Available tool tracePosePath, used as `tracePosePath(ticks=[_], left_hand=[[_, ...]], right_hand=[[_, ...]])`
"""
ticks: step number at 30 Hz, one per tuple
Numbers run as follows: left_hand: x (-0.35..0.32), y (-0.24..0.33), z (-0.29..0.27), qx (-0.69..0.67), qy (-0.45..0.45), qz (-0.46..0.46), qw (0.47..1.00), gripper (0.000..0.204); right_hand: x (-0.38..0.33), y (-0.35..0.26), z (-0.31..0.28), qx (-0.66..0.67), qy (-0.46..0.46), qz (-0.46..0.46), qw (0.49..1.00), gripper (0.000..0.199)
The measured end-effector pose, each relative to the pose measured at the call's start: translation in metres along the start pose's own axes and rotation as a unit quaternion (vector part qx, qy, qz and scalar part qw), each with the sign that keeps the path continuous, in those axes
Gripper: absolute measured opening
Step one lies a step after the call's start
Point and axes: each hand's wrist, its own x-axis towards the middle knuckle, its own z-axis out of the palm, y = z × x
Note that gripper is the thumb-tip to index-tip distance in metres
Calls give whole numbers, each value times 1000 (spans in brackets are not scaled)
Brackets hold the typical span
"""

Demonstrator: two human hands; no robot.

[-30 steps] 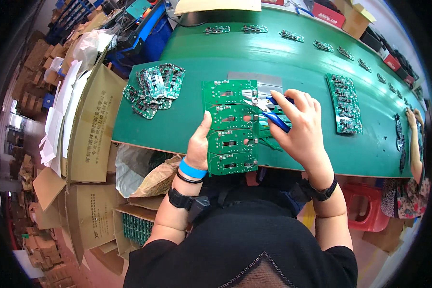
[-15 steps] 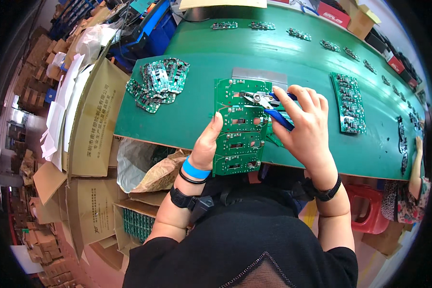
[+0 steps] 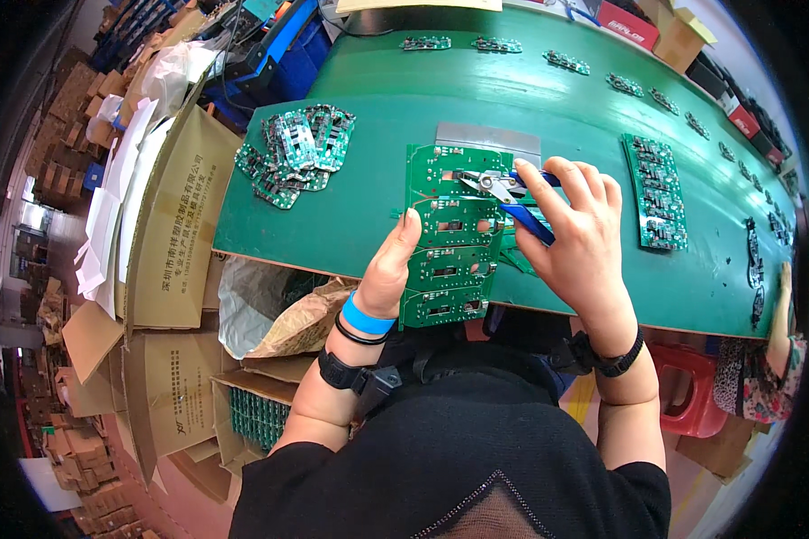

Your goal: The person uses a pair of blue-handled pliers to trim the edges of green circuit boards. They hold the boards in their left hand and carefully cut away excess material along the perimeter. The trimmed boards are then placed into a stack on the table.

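Note:
My left hand grips the left edge of a green circuit board panel, thumb on top, its other fingers hidden underneath. The panel is made of several joined boards with rectangular cut-outs and hangs partly over the table's near edge. Blue-handled cutting pliers are in my right hand, fingers around the handles. Their metal jaws lie over a cut-out in the panel's farthest board. Behind the panel a flat grey metal plate rests on the green table.
Loose populated boards are heaped at the left of the table. A populated panel lies on the right, and small boards form a line along the far side. Open cardboard boxes stand at left; a red stool and another person's arm are at right.
The panel, pliers and my right hand have shifted very slightly to the right. Both hands keep their hold, and the plier jaws stay over the same cut-out.

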Motion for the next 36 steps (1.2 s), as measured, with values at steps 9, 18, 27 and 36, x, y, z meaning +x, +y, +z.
tracePosePath(ticks=[9, 18, 27, 36], left_hand=[[0, -2, -2, 37, 2, 1, 999, 56], [-1, 0, 7, -9, 0, 9, 1000, 57], [-6, 4, -3, -22, 0, -25, 999, 67], [-6, 5, -28, -312, -93, 12, 946, 73]], right_hand=[[-1, 2, 1, 1, -1, 1, 1000, 58], [-2, 2, 4, -12, 26, -14, 999, 57], [-4, 10, 8, 46, 85, 6, 995, 48], [-20, 7, 7, 60, 1, 27, 998, 43]])
